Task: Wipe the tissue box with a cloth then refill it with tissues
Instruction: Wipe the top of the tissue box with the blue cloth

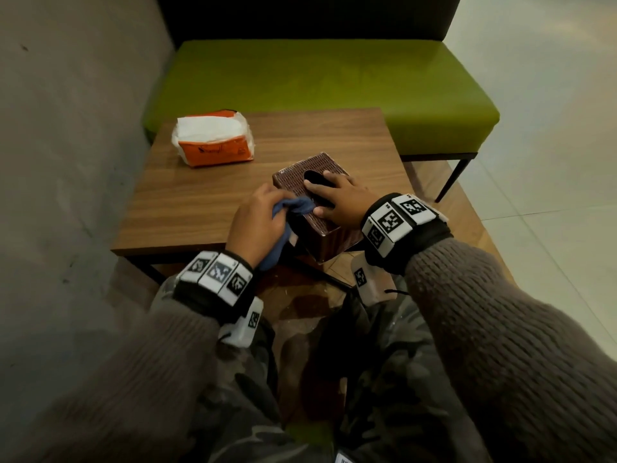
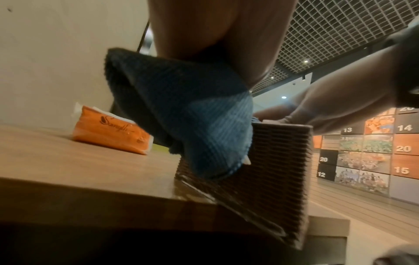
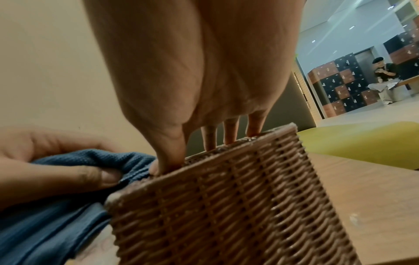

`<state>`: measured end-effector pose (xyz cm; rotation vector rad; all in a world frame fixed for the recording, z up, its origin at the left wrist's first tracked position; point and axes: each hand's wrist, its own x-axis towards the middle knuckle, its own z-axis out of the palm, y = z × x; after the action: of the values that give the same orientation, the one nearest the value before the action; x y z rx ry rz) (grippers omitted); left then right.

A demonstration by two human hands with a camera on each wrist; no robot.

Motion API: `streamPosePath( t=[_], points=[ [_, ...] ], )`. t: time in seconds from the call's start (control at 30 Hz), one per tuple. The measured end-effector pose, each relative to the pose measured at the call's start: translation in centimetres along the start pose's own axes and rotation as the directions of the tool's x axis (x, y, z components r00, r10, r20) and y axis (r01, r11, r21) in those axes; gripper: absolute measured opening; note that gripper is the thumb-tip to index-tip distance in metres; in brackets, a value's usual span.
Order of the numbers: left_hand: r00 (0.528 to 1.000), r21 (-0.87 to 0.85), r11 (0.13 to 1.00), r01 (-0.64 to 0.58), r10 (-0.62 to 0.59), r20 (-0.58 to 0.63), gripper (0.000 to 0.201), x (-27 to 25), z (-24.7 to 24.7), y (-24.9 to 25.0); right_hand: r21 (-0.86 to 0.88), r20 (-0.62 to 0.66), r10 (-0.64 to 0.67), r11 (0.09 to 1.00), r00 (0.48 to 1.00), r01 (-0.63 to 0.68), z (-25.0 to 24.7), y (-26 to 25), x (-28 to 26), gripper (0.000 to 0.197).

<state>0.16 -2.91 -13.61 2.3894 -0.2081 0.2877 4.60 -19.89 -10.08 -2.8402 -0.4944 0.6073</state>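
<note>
At the wall corner, a green bench stands behind the wooden worktop. A woven brown box sits at the worktop's near edge, its corner overhanging. An orange tissue pack lies well apart toward the far left. The right hand rests flat on the box top, fingers straight, grip released. The left hand clenches a blue cloth against the box's left edge.

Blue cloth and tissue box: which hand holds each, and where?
Left hand grips the blue cloth by its bunched middle. Right hand rests on the tissue box top, steadying it.
</note>
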Motion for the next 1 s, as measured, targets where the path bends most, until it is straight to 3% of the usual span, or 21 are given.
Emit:
streamPosePath(
  t=[0.17,0.37,0.57,0.77,0.9,1.0],
  points=[
    [0.993,0.024,0.994,0.109,-0.108,-0.057,0.031,2.3,-0.5,-1.0,-0.034,0.013,0.013,0.999,1.000,-0.013,-0.2,-0.1,0.2,0.059],
    [0.999,-0.092,0.996,0.015,-0.011,0.046,0.029,-2.1,0.8,0.4,-0.002,0.000,0.010,1.000,1.000,-0.010,-0.1,0.0,0.1,0.059],
    [0.989,-0.094,0.987,0.132,-0.138,-0.062,0.028,0.6,0.7,-0.1,0.010,-0.030,0.036,0.999,0.999,-0.036,0.2,-0.4,0.1,0.054],
    [0.994,-0.167,0.986,0.031,-0.012,0.110,0.030,-3.6,0.9,2.0,-0.020,-0.029,0.036,0.999,0.999,-0.037,-0.3,-0.2,-0.1,0.051],
    [0.997,-0.018,0.998,0.056,-0.055,0.058,0.034,-1.2,0.6,1.0,-0.094,-0.016,0.035,0.995,0.999,-0.036,-0.6,-0.5,0.0,0.053],
    [0.993,0.112,0.991,0.075,-0.085,0.086,0.036,0.9,-0.4,0.2,-0.169,-0.004,0.066,0.983,0.998,-0.066,-1.4,-0.9,0.2,0.056]
  ],
)
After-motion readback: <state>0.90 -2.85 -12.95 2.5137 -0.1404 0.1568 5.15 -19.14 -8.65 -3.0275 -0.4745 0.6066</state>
